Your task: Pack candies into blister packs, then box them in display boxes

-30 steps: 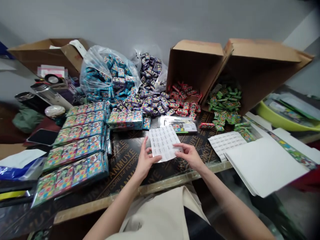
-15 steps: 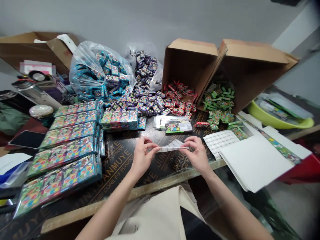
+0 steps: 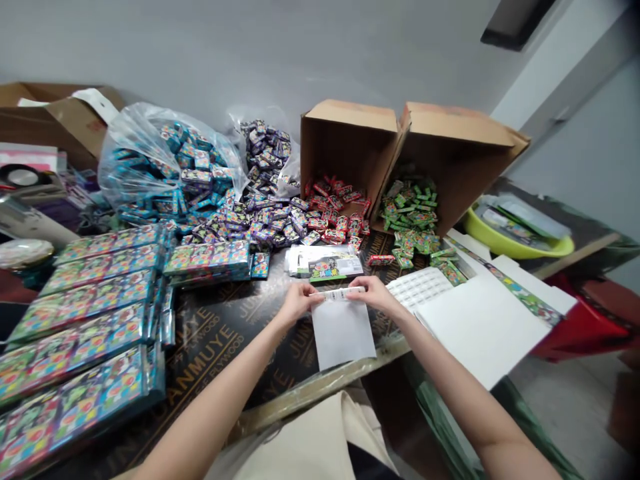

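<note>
At the front of the table (image 3: 210, 347), a sheet (image 3: 344, 333) is clamped between thumb and fingers of the left hand (image 3: 296, 303) and right hand (image 3: 375, 297), its printed top strip (image 3: 336, 294) seemingly folded over, the rest left unfolded.

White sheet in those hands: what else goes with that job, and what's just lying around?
Likely the job: white sheet, in left hand and right hand; printed sheet; maybe stacked packs.
Likely just lying around: yellow-green bowl; black ring-shaped thing.
</note>
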`<state>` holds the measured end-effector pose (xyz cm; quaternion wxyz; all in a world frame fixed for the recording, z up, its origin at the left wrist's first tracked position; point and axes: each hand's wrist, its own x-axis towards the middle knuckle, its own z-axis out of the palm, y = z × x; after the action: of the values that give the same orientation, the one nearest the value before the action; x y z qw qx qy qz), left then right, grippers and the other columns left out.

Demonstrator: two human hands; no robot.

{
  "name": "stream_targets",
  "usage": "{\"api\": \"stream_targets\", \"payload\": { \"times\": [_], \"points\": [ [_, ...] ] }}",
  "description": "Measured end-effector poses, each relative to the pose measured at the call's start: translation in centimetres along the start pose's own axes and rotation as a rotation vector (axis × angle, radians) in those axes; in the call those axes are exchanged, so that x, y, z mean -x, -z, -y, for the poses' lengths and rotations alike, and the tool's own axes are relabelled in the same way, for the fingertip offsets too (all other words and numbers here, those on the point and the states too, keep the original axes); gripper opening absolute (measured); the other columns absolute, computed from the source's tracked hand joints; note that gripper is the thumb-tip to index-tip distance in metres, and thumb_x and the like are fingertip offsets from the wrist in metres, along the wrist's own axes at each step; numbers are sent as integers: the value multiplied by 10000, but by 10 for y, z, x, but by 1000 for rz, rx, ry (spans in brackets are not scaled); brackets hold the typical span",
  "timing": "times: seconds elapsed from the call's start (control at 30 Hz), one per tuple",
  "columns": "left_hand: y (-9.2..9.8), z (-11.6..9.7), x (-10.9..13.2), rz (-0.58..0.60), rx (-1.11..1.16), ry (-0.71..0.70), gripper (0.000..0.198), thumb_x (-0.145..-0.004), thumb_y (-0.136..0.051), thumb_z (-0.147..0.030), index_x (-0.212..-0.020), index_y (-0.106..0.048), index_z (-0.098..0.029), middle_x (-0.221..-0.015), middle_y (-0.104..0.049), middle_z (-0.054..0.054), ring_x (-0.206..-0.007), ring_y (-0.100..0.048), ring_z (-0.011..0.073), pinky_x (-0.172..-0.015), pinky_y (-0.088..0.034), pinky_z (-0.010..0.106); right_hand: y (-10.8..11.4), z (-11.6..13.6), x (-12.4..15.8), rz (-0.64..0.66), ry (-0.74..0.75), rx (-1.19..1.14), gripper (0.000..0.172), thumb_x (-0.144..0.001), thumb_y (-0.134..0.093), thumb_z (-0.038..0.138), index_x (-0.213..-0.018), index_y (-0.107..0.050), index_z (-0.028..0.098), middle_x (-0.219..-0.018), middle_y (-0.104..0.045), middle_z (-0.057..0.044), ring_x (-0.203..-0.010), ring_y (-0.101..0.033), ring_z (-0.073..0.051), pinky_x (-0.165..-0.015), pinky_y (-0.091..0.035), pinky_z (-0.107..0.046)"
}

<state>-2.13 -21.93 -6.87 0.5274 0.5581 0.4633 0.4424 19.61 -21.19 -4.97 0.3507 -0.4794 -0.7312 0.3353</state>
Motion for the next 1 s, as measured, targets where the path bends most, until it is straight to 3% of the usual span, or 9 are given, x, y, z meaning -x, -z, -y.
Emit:
{"api": "stream_targets", "payload": {
  "times": [0.2,0.27,0.33,0.47,0.53,0.67,0.73,0.9,1.0],
  "points": [
    [-16,15,-19,5,32,64,244,-530,-727,-317,-547,-606,-106,-433,-556,-2,-368,-463,84,-380,-366,195,6,-16,-37,240,113,226,253,-681,-631,373,-673,-647,121,-576,-620,-11,-535,-546,-112,-514,-411,-203],
    [-16,21,-21,-5,50,88,249,-543,-724,-329,-578,-616,-107,-452,-577,6,-379,-495,96,-392,-404,207,5,-18,-41,237,133,260,229,-694,-628,356,-676,-645,129,-599,-620,-17,-590,-560,-130,-573,-429,-230],
    [-13,28,-22,-27,63,112,259,-549,-724,-339,-580,-611,-108,-445,-576,5,-373,-505,102,-393,-426,216,4,-19,-45,177,185,339,241,-683,-652,348,-812,-652,145,-787,-650,-60,-799,-582,-188,-721,-438,-306],
    [-5,43,-23,-92,60,148,263,-543,-729,-333,-534,-583,-115,-403,-552,-3,-343,-495,107,-371,-432,225,3,-28,-59,-5,368,738,600,-677,-674,260,-1233,-461,192,-1316,-413,-154,-1236,-340,-279,-957,-293,-465],
    [0,48,-22,-118,53,163,257,-538,-731,-324,-520,-576,-119,-394,-551,2,-341,-502,118,-359,-428,227,2,-36,-68,24,407,892,650,-680,-649,165,-1283,-406,168,-1334,-393,-171,-1248,-337,-283,-973,-289,-475],
    [7,52,-20,-170,48,194,236,-535,-730,-308,-522,-582,-125,-393,-551,2,-343,-507,122,-357,-434,231,1,-47,-76,85,440,951,494,-730,-469,-1,-1203,-502,137,-1197,-548,-142,-1142,-482,-221,-946,-376,-390],
    [7,53,-22,-191,51,206,233,-528,-732,-300,-516,-578,-125,-388,-544,-3,-346,-507,122,-364,-440,232,3,-45,-70,41,453,948,510,-737,-390,-38,-1207,-505,123,-1205,-546,-138,-1148,-481,-209,-959,-378,-382],
    [-5,49,-37,-199,61,228,229,-532,-722,-293,-512,-564,-128,-378,-524,-14,-352,-504,120,-385,-455,241,7,-36,-16,-333,506,910,619,-731,-296,-46,-1305,-407,157,-1307,-456,-109,-1229,-396,-209,-999,-357,-425],
    [-11,43,-44,-160,56,245,233,-536,-710,-293,-503,-546,-132,-371,-507,-24,-359,-501,112,-402,-461,234,-8,-44,32,-320,463,942,596,-762,-315,-7,-1321,-385,185,-1323,-441,-87,-1257,-354,-216,-1010,-345,-429]
  ]
}}
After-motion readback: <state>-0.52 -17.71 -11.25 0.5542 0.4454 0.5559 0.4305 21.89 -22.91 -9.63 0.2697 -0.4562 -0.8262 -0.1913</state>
